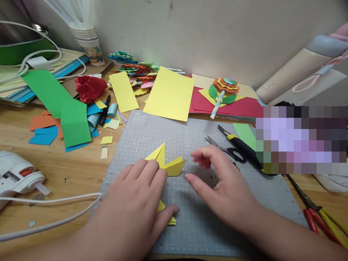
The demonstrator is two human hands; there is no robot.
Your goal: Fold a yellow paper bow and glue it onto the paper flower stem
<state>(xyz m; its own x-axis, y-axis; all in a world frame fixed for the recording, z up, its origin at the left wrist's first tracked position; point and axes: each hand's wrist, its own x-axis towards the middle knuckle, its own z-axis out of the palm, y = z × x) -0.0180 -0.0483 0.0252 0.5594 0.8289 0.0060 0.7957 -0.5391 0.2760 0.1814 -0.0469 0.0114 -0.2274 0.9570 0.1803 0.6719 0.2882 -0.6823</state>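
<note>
A folded yellow paper piece (174, 165) lies on the grey cutting mat (195, 221). My left hand (136, 203) lies flat on it, fingers stretched and pressing it down, so most of the paper is hidden; only pointed flaps above the fingers and a corner by the thumb show. My right hand (217, 185) hovers just right of the paper with its fingers apart and loosely curled, holding nothing. Its fingertips are blurred by motion.
Black-handled scissors (231, 150) and a utility knife (239, 145) lie on the mat's right. Yellow sheets (170, 94), green strips (65, 105), crumpled red paper (89, 88), paper flowers (224, 88) lie behind. A glue gun (19, 175) with its cord sits left; pliers (318, 214) right.
</note>
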